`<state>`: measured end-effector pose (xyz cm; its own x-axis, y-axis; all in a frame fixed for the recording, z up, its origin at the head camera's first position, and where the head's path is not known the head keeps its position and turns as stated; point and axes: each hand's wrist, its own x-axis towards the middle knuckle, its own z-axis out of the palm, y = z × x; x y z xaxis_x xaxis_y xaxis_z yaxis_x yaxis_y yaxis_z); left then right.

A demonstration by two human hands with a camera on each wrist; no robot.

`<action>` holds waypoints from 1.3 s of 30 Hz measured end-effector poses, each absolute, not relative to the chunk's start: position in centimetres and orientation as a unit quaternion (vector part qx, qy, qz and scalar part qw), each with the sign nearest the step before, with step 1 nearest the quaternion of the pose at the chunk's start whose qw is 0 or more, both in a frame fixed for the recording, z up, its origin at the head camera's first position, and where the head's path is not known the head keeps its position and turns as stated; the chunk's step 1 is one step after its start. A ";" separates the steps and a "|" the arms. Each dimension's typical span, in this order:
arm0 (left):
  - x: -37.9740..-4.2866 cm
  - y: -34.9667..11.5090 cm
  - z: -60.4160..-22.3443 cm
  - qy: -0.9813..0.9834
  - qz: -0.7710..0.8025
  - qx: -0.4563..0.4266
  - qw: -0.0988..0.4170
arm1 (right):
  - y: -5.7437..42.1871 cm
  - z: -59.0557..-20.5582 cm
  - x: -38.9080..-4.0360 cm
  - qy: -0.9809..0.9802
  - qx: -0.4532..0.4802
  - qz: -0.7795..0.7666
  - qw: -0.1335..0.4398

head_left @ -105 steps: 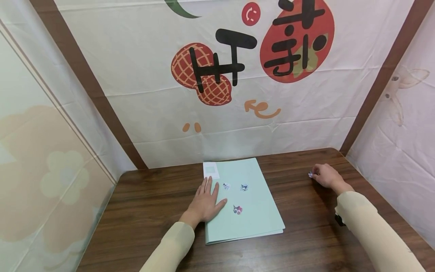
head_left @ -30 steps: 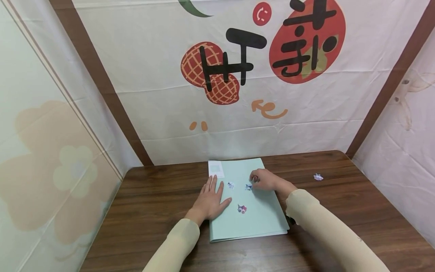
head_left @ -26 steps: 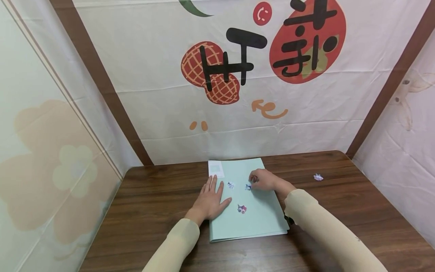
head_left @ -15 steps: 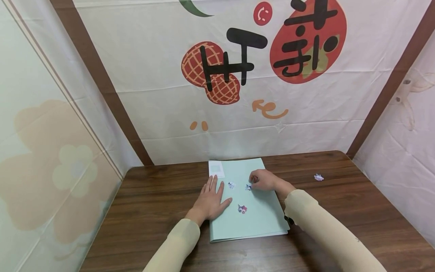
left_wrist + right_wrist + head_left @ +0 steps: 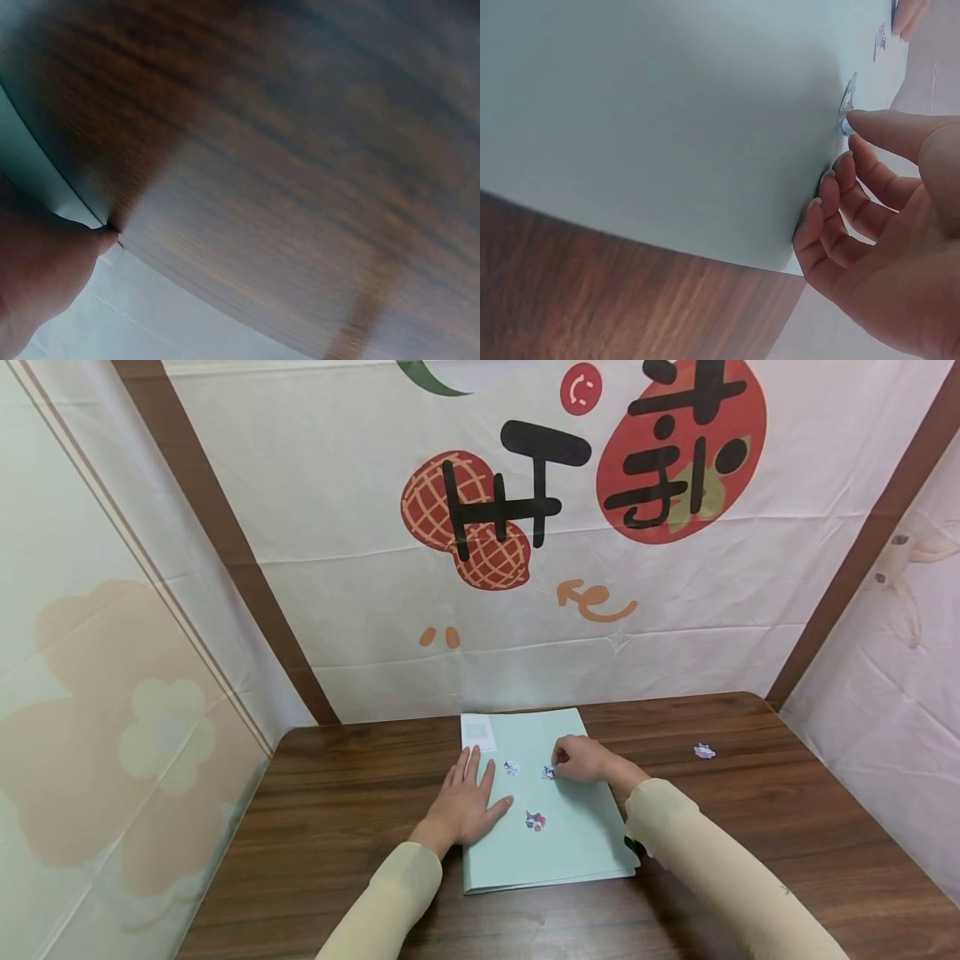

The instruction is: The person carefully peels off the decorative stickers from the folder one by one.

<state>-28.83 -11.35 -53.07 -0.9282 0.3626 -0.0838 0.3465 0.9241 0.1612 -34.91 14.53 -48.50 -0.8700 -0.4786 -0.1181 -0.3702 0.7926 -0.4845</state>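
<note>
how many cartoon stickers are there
4: one sticker by the left hand, one at the right hand, one lower on the folder, one on the table; sleeves may hide more.

**Words We Can't Read**

We can't make out the black writing on the white cloth, which has a red smiley and orange arrow too. The white label on the green folder is too small.
</note>
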 end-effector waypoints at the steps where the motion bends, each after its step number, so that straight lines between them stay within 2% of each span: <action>1: -28.8 -11.3 -53.0 0.979 0.072 0.181 0.056 | 14.5 -48.4 -34.9 0.940 -0.225 -0.228 0.118; 16: -28.7 -11.3 -52.8 0.978 0.081 0.184 0.058 | 14.7 -48.7 -35.1 0.942 -0.201 -0.239 0.123; 27: -28.8 -11.4 -52.7 0.978 0.080 0.181 0.063 | 14.6 -48.8 -34.8 0.942 -0.206 -0.243 0.107; 39: -28.9 -11.4 -53.2 0.978 0.087 0.181 0.060 | 14.9 -48.5 -34.6 0.932 -0.213 -0.268 0.119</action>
